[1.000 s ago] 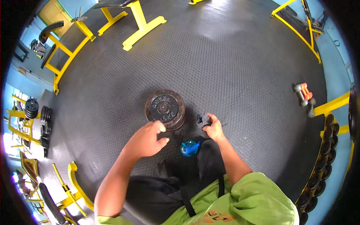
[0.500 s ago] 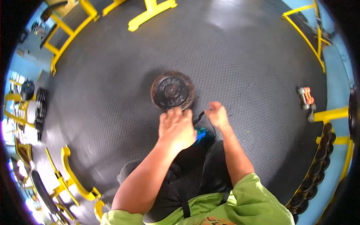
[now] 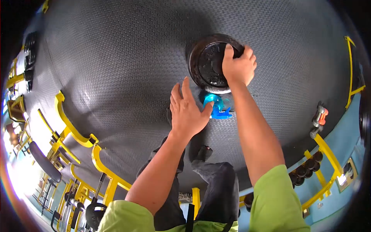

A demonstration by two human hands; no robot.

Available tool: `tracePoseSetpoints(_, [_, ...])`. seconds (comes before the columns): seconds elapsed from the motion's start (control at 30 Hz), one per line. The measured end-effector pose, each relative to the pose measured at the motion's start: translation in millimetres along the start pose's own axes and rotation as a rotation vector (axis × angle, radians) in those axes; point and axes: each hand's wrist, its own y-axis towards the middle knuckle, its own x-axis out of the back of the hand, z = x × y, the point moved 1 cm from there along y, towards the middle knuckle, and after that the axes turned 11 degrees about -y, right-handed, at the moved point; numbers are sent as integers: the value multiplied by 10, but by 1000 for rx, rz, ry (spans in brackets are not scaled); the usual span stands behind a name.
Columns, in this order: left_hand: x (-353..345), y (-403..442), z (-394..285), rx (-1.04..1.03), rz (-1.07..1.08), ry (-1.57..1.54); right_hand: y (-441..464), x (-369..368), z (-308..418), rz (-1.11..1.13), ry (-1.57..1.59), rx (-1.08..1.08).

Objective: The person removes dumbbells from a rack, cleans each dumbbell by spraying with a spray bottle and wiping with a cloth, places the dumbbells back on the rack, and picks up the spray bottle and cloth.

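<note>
Dark, worn round weight plates (image 3: 208, 67) appear stacked on the floor mat in front of me. My right hand (image 3: 239, 67) grips the right side of the top plate, its thumb over the face and its fingers bent near the rim. My left hand (image 3: 187, 112) hovers lower left of the plates, fingers spread and nothing held. Beside its thumb is a blue spray bottle (image 3: 218, 106) with a blue trigger head, close to the plates' lower edge. Whether the thumb touches the bottle I cannot tell.
Black textured mat (image 3: 127, 54) covers the floor. Yellow gym frames (image 3: 73, 123) stand at the left. Small dumbbells (image 3: 320, 118) lie at the right, near a yellow rack (image 3: 328, 158) and several dark dumbbells (image 3: 305, 170). My legs (image 3: 216, 181) are below my hands.
My right hand has moved from a dark strap-like thing to the plate's right side. My left hand has come off the plate's lower edge and opened. The view has shifted, showing the spray bottle more fully.
</note>
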Motion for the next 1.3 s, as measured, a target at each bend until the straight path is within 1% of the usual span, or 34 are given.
tracePoseSetpoints(0.03, [15,33,20,-15,-30,-95,-2,47,14,52,12,-5])
tracePoseSetpoints(0.1, [-13,192,32,-19,-71,-258,22,21,4,60,-36,-2])
tracePoseSetpoints(0.2, [-34,639,-152,24,-45,-343,17,5,5,76,-65,0])
tracePoseSetpoints(0.27, [-14,1009,-329,313,176,-513,32,-33,-23,85,-97,-8])
tracePoseSetpoints(0.33, [-14,1151,-471,554,246,-536,24,-24,-20,93,-116,4])
tracePoseSetpoints(0.37, [-3,1161,-452,563,240,-541,25,-22,-19,92,-124,2])
tracePoseSetpoints(0.43, [-25,1111,-381,412,311,-444,16,-45,-46,87,-133,11])
tracePoseSetpoints(0.47, [-31,1125,-384,413,305,-444,23,-62,-57,71,-139,10])
tracePoseSetpoints(0.53, [-46,1145,-430,523,333,-384,33,-55,-18,84,-155,-8])
tracePoseSetpoints(0.6, [-74,1132,-396,509,322,-409,34,-37,-41,100,-188,26])
tracePoseSetpoints(0.63, [-66,1136,-400,515,313,-410,39,-36,-54,67,-178,114])
tracePoseSetpoints(0.67, [-56,1141,-406,520,306,-415,30,-37,-72,106,-148,100])
tracePoseSetpoints(0.7, [-111,1124,-342,480,274,-411,42,3,-50,138,-136,101])
tracePoseSetpoints(0.73, [-115,1106,-338,486,289,-435,56,47,-61,171,-129,101])
tracePoseSetpoints(0.77, [-117,1109,-329,480,292,-421,73,75,-92,165,-155,108])
tracePoseSetpoints(0.83, [-90,1159,-254,469,294,-413,156,102,-173,205,107,291])
tracePoseSetpoints(0.87, [-103,1146,-217,467,323,-417,291,133,-265,375,150,322])
tracePoseSetpoints(0.9, [55,1199,-328,473,372,-320,461,168,-311,548,250,326])
tracePoseSetpoints(0.93, [171,1268,-416,448,440,-150,637,181,-373,713,349,315])
tracePoseSetpoints(0.97, [231,1338,-489,433,423,-63,813,137,-437,941,356,279])
tracePoseSetpoints(1.0, [236,1423,-497,393,373,-53,1004,70,-469,1171,365,240])
tracePoseSetpoints(1.03, [230,1511,-519,272,345,-35,1215,22,-468,1284,258,388])
tracePoseSetpoints(1.07, [217,1599,-548,151,314,-15,1340,2,-395,1385,270,400])
tracePoseSetpoints(1.1, [201,1713,-600,153,315,-34,1412,-15,-263,1444,198,452])
tracePoseSetpoints(1.13, [181,1837,-678,55,380,-31,1437,-28,-111,1504,130,505])
tracePoseSetpoints(1.17, [135,1928,-727,-45,443,-25,1439,-42,50,1504,116,507])
tracePoseSetpoints(1.2, [67,1999,-712,-44,440,-33,1407,-53,211,1517,60,532])
tracePoseSetpoints(1.27, [-31,2013,-642,11,532,-79,1273,-42,289,1536,7,568])
tracePoseSetpoints(1.3, [-17,1961,-653,36,504,-70,1230,-53,266,1522,6,425])
